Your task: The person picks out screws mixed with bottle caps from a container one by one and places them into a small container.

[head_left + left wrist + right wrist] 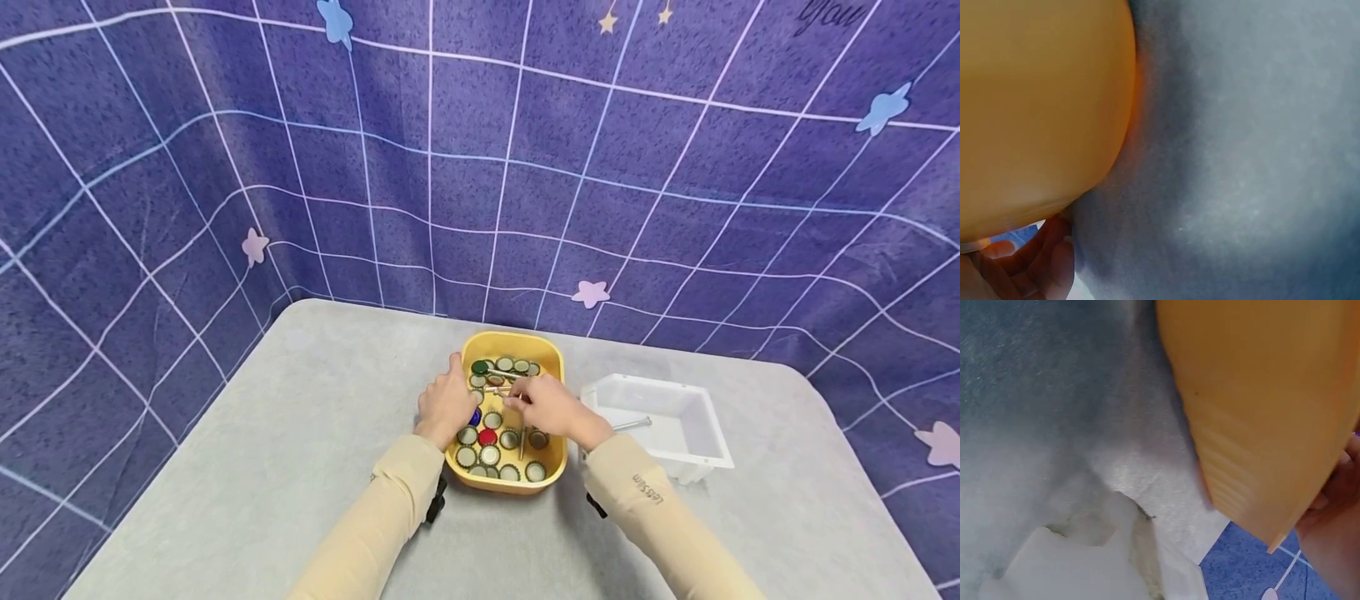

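A yellow plastic bin stands on the table, with several bottle caps, mostly silver side up, and several metal bolts in it. My left hand grips its left rim; in the left wrist view curled fingers show beside the bin wall. My right hand reaches over the right rim, its fingertips pinched at a thin metal bolt inside; the contact is partly hidden. Another bolt lies below that hand, near a red cap. A green cap lies at the back left.
To the right stands a white plastic bin with a long bolt inside, partly behind my right forearm. The grey table ends at a purple-blue gridded cloth at the back and sides.
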Demonstrator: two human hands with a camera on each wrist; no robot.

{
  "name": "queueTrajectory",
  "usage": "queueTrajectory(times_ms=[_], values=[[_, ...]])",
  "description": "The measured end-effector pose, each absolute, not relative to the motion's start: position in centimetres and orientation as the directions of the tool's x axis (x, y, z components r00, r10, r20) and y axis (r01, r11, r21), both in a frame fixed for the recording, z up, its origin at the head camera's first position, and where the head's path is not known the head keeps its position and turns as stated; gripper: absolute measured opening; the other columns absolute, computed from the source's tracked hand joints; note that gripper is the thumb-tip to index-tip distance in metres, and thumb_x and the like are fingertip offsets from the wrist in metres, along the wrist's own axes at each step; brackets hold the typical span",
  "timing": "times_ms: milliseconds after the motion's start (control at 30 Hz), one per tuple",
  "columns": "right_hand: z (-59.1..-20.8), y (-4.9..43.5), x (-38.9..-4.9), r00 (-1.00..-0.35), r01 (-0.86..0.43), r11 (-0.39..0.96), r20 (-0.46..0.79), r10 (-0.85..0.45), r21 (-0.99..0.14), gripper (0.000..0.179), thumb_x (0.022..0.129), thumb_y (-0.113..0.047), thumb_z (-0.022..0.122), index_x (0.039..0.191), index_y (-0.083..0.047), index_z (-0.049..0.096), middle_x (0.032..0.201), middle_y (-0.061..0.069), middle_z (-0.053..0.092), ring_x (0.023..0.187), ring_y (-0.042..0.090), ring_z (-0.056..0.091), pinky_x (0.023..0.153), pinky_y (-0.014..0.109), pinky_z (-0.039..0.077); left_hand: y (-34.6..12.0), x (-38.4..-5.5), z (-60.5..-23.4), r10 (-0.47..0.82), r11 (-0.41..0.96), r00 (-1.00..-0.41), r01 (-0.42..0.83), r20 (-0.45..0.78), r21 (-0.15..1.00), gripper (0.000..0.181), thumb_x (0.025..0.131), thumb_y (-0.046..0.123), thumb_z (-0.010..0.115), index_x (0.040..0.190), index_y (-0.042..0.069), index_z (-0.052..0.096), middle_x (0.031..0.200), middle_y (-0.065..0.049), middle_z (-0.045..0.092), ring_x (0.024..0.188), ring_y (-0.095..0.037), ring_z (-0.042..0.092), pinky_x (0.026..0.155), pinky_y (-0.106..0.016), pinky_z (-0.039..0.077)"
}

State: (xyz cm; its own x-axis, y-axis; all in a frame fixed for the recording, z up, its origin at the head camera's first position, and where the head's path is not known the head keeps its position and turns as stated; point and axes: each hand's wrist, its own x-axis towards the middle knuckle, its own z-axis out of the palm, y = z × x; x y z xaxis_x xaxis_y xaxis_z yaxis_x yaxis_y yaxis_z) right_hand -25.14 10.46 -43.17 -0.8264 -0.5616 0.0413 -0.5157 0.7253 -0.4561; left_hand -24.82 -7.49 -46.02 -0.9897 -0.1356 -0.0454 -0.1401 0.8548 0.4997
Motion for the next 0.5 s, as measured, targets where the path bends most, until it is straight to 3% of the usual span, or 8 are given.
queueTrajectory(times_ms=[200, 367, 500], values=[[-42.5, 11.1, -25.4, -0.838, -0.460, 0.656, 0.047, -0.544, -0.598, 0.023, 0.100, -0.017, 0.056, 0.089, 0.001, 0.066, 0.063, 0.009, 0.069, 0.051, 0.006, 0.056, 0.053, 0.022, 0.045, -7.5, -25.0, -46.1, -0.139, 0.856, -0.990, -0.137, -0.034, 0.499, 0.058, 0.086, 0.021, 0.064, 0.137, 0.015, 0.037, 0.103, -0.023, 0.071, 0.088, -0.043, 0.068, 0.072, -0.054, 0.052], [-42.0, 11.8, -25.5, -0.855, -0.326, 0.565, -0.018, -0.518, -0.758, 0.021, 0.102, -0.012, 0.050, 0.099, 0.004, 0.063, 0.068, 0.013, 0.068, 0.055, 0.021, 0.061, 0.053, 0.033, 0.052, -7.5, -25.0, -46.3, -0.137, 0.854, -0.990, -0.133, -0.030, 0.504, 0.057, 0.086, 0.020, 0.064, 0.137, 0.015, 0.038, 0.102, -0.023, 0.070, 0.087, -0.043, 0.068, 0.071, -0.054, 0.052], [-41.4, 12.3, -25.5, -0.857, -0.299, 0.526, -0.018, -0.515, -0.796, 0.020, 0.102, -0.012, 0.051, 0.099, 0.003, 0.063, 0.071, 0.014, 0.068, 0.061, 0.032, 0.063, 0.055, 0.037, 0.054, -7.6, -25.0, -46.3, -0.138, 0.851, -0.990, -0.132, -0.027, 0.509, 0.056, 0.086, 0.019, 0.063, 0.135, 0.014, 0.038, 0.102, -0.023, 0.070, 0.087, -0.043, 0.068, 0.071, -0.054, 0.051]])
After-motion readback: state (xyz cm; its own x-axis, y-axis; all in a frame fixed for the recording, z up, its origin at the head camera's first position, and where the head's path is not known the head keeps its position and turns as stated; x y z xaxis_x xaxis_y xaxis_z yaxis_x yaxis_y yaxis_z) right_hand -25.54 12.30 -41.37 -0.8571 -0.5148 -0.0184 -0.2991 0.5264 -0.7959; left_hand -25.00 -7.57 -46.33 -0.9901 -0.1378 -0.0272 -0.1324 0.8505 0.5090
